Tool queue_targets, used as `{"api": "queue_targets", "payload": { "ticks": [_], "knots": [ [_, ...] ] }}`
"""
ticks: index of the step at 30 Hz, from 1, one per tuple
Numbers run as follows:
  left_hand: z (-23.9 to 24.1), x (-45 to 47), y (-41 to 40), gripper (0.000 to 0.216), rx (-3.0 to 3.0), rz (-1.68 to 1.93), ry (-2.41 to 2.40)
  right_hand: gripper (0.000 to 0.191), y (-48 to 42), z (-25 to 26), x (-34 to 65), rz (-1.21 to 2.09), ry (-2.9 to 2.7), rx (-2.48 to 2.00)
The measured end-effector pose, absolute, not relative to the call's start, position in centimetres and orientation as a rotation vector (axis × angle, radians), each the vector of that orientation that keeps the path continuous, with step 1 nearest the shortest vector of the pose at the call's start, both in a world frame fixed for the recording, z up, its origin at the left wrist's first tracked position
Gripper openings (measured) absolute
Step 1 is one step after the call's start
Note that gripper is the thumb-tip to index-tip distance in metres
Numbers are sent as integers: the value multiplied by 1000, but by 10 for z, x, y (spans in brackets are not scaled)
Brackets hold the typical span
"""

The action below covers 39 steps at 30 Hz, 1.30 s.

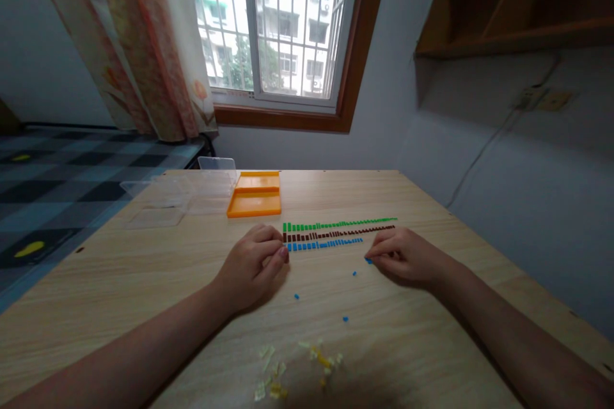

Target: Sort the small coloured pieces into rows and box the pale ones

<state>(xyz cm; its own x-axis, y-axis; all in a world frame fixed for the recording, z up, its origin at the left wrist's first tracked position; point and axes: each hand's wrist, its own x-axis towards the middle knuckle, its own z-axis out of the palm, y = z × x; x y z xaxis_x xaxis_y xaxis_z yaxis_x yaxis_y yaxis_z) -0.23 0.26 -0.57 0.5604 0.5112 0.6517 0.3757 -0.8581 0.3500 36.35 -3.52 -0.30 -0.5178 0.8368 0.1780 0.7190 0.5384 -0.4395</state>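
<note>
Three rows of tiny pieces run across the table: a green row (316, 226) at the back, a dark brown row (326, 236) in the middle and a shorter blue row (319, 245) in front. My left hand (256, 265) rests at the left end of these rows, fingers curled and thumb pressed in; whatever it may hold is hidden. Just right of the blue row, my right hand (400, 255) pinches at a small blue block (369, 261) on the tabletop. Loose blue blocks (345, 319) lie nearer to me.
An orange tray (254, 213) with two compartments sits behind the rows. Clear plastic boxes (156, 216) stand to its left. Pale and yellow bits (275, 390) are scattered at the near side of the wooden table (206, 345). A wall borders the right.
</note>
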Motion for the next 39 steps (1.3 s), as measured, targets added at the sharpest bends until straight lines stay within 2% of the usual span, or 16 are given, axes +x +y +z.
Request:
{"api": "queue_targets", "payload": {
  "ticks": [11,20,39],
  "knots": [
    [-2,-2,1,35,2641,1150,750,23,-16,-11,377,204,-2371,-1418],
    [-4,-1,1,35,2649,1149,752,19,-6,-20,376,197,-2287,-1496],
    [-4,0,2,35,2641,1192,738,22,4,-28,371,239,-2290,-1449]
  ]
}}
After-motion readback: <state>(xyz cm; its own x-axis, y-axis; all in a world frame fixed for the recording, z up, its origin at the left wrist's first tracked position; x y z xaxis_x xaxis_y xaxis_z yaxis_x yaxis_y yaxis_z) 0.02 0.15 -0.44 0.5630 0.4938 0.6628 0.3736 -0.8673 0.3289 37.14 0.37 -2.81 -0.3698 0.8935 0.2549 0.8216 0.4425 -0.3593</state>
